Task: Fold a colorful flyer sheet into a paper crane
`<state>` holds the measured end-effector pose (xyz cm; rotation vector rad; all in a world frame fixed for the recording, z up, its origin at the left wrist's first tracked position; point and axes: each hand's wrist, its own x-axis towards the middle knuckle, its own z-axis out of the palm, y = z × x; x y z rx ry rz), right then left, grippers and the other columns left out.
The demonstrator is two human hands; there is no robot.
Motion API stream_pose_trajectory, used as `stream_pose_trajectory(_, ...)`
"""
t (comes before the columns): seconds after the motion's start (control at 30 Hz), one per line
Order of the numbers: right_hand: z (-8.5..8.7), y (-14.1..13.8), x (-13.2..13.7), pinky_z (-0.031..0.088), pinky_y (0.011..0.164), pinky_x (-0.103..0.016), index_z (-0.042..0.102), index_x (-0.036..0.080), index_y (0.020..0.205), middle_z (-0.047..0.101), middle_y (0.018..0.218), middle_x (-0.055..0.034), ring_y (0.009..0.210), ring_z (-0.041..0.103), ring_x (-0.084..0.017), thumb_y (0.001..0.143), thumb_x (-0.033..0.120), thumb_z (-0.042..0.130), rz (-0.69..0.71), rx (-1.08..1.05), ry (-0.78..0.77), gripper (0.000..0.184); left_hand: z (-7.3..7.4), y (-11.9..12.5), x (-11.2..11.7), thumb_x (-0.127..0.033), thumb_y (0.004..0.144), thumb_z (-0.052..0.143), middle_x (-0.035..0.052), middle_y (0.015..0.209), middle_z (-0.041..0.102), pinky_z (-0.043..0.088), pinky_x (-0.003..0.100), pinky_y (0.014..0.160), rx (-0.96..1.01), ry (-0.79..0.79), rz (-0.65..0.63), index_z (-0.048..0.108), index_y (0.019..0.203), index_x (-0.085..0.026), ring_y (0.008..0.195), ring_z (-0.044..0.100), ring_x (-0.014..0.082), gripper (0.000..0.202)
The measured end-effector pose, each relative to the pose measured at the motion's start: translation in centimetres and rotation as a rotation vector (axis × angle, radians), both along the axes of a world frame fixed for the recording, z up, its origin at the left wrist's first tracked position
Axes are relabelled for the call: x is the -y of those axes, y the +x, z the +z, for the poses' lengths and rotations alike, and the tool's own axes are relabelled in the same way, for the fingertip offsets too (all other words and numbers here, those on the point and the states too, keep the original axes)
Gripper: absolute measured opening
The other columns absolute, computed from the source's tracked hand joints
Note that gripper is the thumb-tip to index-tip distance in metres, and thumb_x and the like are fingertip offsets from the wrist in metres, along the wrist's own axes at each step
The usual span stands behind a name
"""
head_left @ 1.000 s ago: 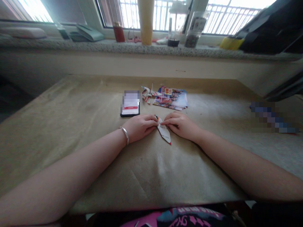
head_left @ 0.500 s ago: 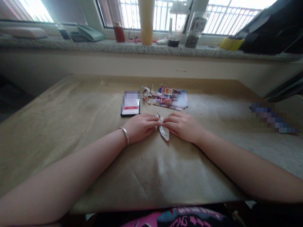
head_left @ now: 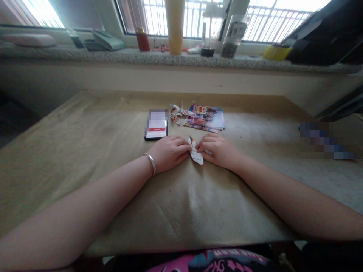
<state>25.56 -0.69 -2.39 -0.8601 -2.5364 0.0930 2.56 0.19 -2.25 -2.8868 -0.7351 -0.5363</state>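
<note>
A small piece of folded paper [head_left: 196,155], white with some orange and red print, lies between my hands at the middle of the table. My left hand [head_left: 171,153], with a silver bracelet at the wrist, grips its left side with fingers pressed together. From the other side my right hand [head_left: 219,150] pinches the paper with thumb and fingertips. The paper's pointed lower end sticks out toward me, and my fingers cover part of its middle. Just beyond the left hand lies a phone [head_left: 157,126] with a lit screen.
Behind the paper are several folded paper pieces [head_left: 178,112] beside a stack of colourful printed leaflets [head_left: 208,118]. A blurred flat item [head_left: 326,141] lies at the right. Bottles and jars stand on the stone windowsill [head_left: 159,57] past the table [head_left: 141,211].
The folded paper has turned slightly, its near tip shifting up and a little right. My right hand's fingers have lifted and bent more; the left hand has barely moved.
</note>
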Motion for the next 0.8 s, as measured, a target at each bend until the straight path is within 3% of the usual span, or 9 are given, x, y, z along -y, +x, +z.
stream_pose_trajectory(0.33, -0.6, -0.7, 0.3, 0.047, 0.074, -0.028, 0.068, 0.02, 0.078, 0.07, 0.085, -0.0046, 0.079, 0.063, -0.016, 0.079, 0.021, 0.063, -0.065, -0.111, -0.121, 0.005, 0.4, 0.3, -0.2, -0.038, 0.096, 0.042, 0.0047, 0.087, 0.069, 0.048, 0.031, 0.08, -0.058, 0.153, -0.031, 0.065, 0.083, -0.019, 0.086, 0.063, 0.0172, 0.033)
stream_pose_trajectory(0.53, 0.0, -0.9, 0.7, 0.046, 0.074, -0.03, 0.066, 0.019, 0.079, 0.069, 0.084, -0.0057, 0.082, 0.061, -0.019, 0.08, 0.018, 0.058, -0.065, 0.034, 0.027, 0.008, 0.4, 0.5, 0.4, -0.029, 0.094, 0.043, 0.0035, 0.085, 0.07, 0.044, 0.035, 0.094, -0.032, 0.169, 0.001, 0.063, 0.081, -0.018, 0.082, 0.064, 0.0145, 0.026)
stream_pose_trajectory(0.8, 0.1, -1.3, 0.3, 0.045, 0.079, -0.035, 0.064, 0.017, 0.08, 0.067, 0.086, -0.0085, 0.086, 0.056, -0.022, 0.083, 0.02, 0.054, -0.041, 0.1, 0.113, 0.011, 0.3, 1.1, 0.3, -0.022, 0.083, 0.054, 0.0036, 0.082, 0.068, 0.045, 0.037, 0.09, 0.015, 0.04, 0.095, 0.064, 0.077, -0.017, 0.078, 0.061, 0.0169, 0.012)
